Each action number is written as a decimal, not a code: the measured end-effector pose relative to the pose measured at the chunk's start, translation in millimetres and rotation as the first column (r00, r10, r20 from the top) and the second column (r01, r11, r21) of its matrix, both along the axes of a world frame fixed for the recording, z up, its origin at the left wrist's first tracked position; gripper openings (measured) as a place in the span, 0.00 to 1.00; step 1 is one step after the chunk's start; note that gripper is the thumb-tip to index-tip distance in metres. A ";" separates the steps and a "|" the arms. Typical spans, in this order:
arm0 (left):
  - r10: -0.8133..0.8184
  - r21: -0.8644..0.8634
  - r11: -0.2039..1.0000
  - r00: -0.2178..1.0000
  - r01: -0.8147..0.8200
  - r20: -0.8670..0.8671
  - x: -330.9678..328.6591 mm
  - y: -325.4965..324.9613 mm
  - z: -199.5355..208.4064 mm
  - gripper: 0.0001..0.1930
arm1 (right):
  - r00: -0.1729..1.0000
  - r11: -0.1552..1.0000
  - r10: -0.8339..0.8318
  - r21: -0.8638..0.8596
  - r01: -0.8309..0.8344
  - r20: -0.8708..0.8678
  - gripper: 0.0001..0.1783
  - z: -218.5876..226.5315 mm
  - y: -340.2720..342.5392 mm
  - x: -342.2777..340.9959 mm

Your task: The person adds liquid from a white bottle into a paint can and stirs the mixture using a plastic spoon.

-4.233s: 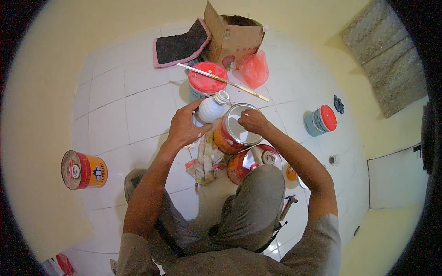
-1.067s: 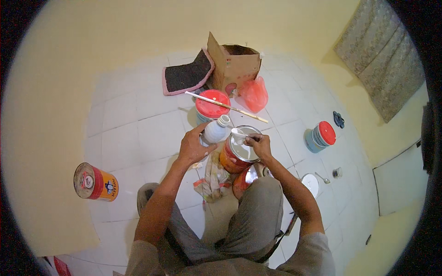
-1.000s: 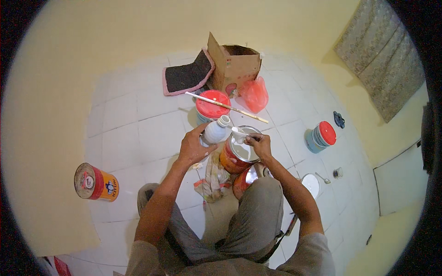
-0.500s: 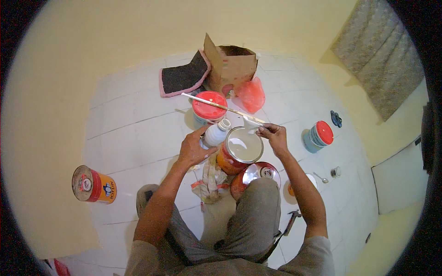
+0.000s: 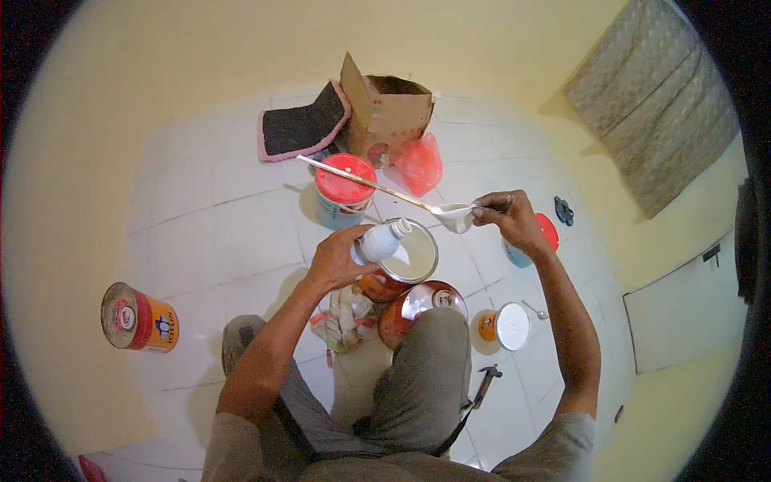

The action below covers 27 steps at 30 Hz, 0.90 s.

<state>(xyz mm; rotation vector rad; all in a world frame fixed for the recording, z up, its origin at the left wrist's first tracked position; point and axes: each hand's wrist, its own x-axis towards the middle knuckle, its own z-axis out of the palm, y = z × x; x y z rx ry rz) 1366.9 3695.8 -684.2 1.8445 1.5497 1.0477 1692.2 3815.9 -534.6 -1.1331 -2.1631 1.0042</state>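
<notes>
A white plastic bottle (image 5: 371, 246) is in my left hand (image 5: 336, 261), its uncapped mouth tilted up to the right beside an open paint can's rim. The paint can (image 5: 434, 259) stands in front of me with pale paint inside. My right hand (image 5: 514, 222) pinches the edge of a small white funnel-shaped cup (image 5: 456, 218), held up right of the can. A long thin stick (image 5: 353, 177) lies across the red lid of a bucket (image 5: 340, 213) and reaches toward the cup. Whether stick and cup touch I cannot tell.
A closed red can (image 5: 401, 315) stands by my knee, next to a stained rag (image 5: 347, 320). To the right are a small white-topped can (image 5: 512, 327), a hammer (image 5: 484, 386) and a red-lidded bucket (image 5: 516, 255). Another can (image 5: 148, 320) stands far left; a cardboard box (image 5: 397, 120) is behind.
My right hand has carried the white cup rightward, away from above the paint can. The bottle remains in my left hand, nearer the can's opening. The whole view has shifted slightly.
</notes>
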 end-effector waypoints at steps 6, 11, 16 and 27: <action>-0.050 0.022 0.999 0.999 0.049 0.017 12.1 6.1 -6.5 0.41 | 0.977 0.990 0.062 0.114 -0.087 0.206 0.09 29.5 -4.1 -9.8; -0.030 0.092 0.995 1.000 0.030 -0.002 19.3 9.4 -15.9 0.42 | 0.959 0.979 0.064 0.167 -0.113 0.276 0.08 37.9 -10.2 -16.8; -0.034 0.078 0.996 0.999 0.036 -0.025 17.8 8.6 -18.6 0.44 | 0.952 0.978 0.018 0.192 -0.080 0.305 0.06 42.0 -17.9 -26.3; -0.024 0.078 0.997 0.999 0.021 0.034 21.1 3.7 -8.0 0.41 | 0.893 0.919 0.029 0.339 -0.201 0.450 0.08 56.0 -29.2 -46.1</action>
